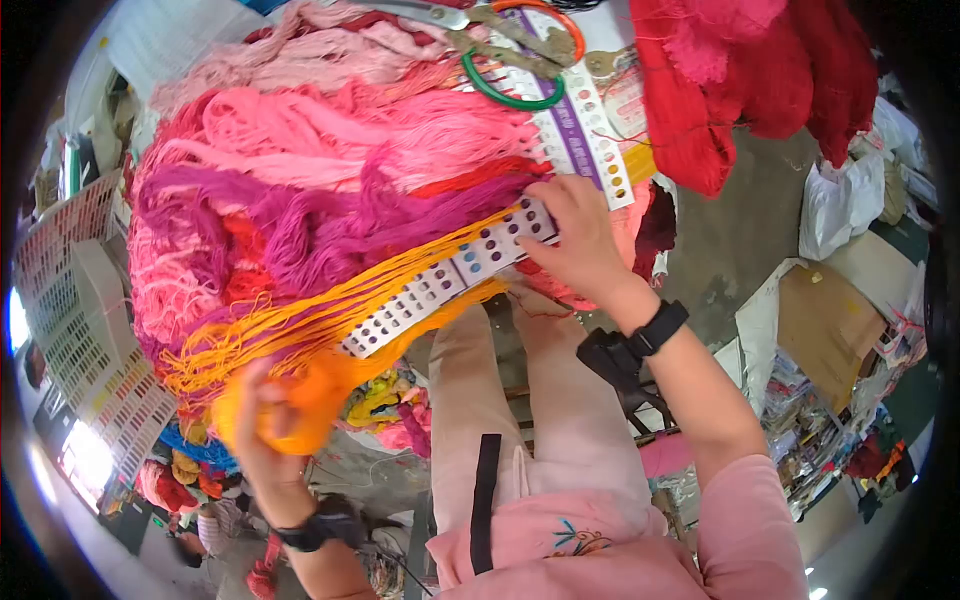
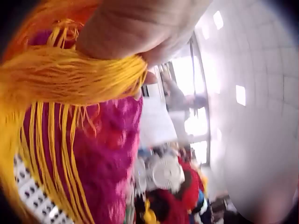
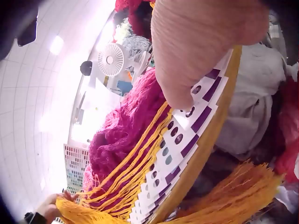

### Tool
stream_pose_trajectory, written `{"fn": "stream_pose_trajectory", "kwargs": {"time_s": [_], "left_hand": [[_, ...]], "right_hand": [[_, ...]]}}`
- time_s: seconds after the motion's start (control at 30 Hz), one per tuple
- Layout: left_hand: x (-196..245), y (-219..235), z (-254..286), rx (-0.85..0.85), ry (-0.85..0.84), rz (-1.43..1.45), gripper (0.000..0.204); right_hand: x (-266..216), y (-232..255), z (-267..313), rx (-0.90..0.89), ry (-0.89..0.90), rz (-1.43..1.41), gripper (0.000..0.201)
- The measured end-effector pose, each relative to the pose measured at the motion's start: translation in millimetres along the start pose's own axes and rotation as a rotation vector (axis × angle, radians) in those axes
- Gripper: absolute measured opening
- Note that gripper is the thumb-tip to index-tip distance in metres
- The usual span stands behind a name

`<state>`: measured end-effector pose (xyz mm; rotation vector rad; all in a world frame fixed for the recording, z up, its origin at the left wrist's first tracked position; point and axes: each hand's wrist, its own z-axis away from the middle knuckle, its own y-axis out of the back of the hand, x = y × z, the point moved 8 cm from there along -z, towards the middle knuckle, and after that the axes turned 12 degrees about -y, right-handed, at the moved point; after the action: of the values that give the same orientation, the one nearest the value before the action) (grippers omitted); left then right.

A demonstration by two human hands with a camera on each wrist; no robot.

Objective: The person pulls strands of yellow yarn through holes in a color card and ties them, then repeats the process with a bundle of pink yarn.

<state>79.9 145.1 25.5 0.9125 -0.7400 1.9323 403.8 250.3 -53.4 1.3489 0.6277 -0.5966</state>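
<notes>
Two hands work a bundle of orange yarn (image 1: pixel 300 385) near the front of a heaped pile. The left hand (image 1: pixel 262 420) clenches the bunched end of the orange yarn at the near left, and its strands (image 1: pixel 380 280) run up and to the right across a long colour card (image 1: pixel 450 275) punched with rows of holes. The left wrist view shows the same bundle (image 2: pixel 70 74) squeezed under the hand (image 2: pixel 140 23), with strands falling over magenta yarn (image 2: pixel 107 154). The right hand (image 1: pixel 580 240) pinches the far right end of the colour card, fingers curled onto it; in the right wrist view a finger (image 3: pixel 187 60) presses on the card (image 3: pixel 182 140) where the strands (image 3: pixel 135 163) cross it.

Beneath and to the left lies a mass of magenta yarn (image 1: pixel 330 225), with pink yarn (image 1: pixel 330 130) farther off. A second colour card (image 1: pixel 580 130) lies just beyond the right hand, and scissors (image 1: pixel 480 30) and a green ring (image 1: pixel 510 90) rest at the far edge. Red yarn (image 1: pixel 750 70) hangs at the far right.
</notes>
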Motion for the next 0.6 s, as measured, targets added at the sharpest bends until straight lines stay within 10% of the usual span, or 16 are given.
{"fn": "stream_pose_trajectory", "kwargs": {"time_s": [0.17, 0.43, 0.6], "left_hand": [[-58, -120, 0, -0.364, 0.158, 0.395, 0.052], [-67, -136, -5, -0.394, 0.167, 0.363, 0.059], [-77, -137, 3, -0.495, 0.247, 0.416, 0.064]], "right_hand": [[-33, -10, 20, -0.148, -0.146, -0.384, 0.012], [-84, -66, 54, -0.814, -0.774, -1.154, 0.008], [-82, -58, 56, -0.775, -0.88, -1.235, 0.007]]}}
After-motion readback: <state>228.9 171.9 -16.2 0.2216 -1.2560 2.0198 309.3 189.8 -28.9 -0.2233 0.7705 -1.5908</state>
